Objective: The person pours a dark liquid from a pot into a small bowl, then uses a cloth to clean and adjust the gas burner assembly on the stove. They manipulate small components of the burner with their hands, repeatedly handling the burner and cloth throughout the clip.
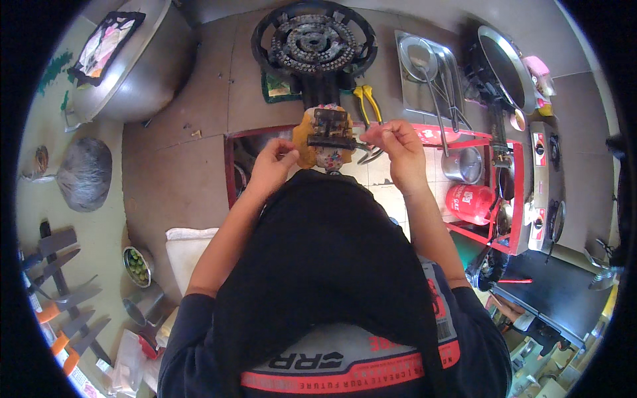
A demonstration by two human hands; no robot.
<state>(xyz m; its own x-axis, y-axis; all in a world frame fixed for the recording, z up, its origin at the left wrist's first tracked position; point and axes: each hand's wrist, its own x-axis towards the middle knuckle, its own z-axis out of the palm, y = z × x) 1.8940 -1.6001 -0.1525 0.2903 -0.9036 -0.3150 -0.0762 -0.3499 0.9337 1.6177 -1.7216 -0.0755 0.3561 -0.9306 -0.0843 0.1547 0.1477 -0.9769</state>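
A black gas burner (315,43) with a round ring stands at the far middle, its dark stem reaching toward me. Under the valve end of the stem lies a yellow floral cloth (305,136), with a dark rod-like metal piece (330,142) across it. My left hand (273,164) is closed at the cloth's left edge, thumb against fingers. Fingers pinched, my right hand (401,149) is by the right end of the rod-like piece; what it grips is too small to make out. Yellow-handled pliers (367,103) rest just beyond my right hand.
A metal tray (406,93) with a strainer (418,53) and tongs is at the far right, near a wok (504,63). A large pot (126,73) stands at far left. Below sits a red frame (514,199) with a red gas cylinder (470,202). Knives (63,265) hang at left.
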